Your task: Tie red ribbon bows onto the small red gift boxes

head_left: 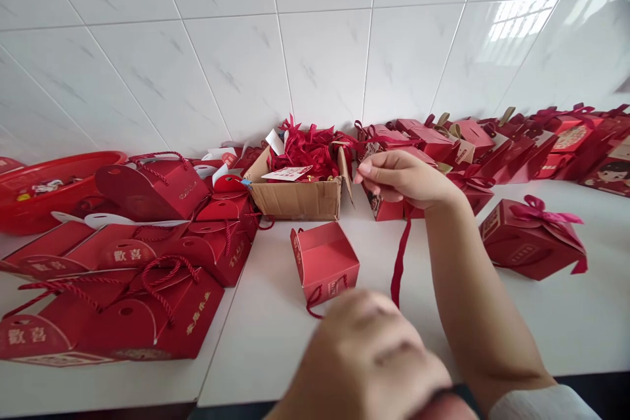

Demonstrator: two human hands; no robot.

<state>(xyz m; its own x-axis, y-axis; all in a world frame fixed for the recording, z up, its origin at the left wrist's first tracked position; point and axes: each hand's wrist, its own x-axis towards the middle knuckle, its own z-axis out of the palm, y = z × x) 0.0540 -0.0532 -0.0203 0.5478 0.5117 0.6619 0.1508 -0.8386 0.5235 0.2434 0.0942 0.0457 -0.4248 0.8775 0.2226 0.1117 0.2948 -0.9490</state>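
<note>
My right hand (406,178) is raised just right of the open cardboard box, its thumb and fingers pinched together. A dark red ribbon (401,262) hangs beneath that hand, apparently held in it, and its lower end disappears behind my left hand. Close to the camera, my left hand (369,354) is blurred and curled closed; what it holds is hidden. Just beyond it stands a small red gift box (327,259) with a twisted rope handle. Tangled red ribbons (315,151) and a printed card (289,173) fill the cardboard box (295,201).
Red gift boxes (167,312) with rope handles crowd the left, in front of a red plastic basin (73,167). Bow-tied boxes (472,138) line the tiled wall (325,46) on the right. A single bow-tied box (534,239) sits apart on the white table (266,354).
</note>
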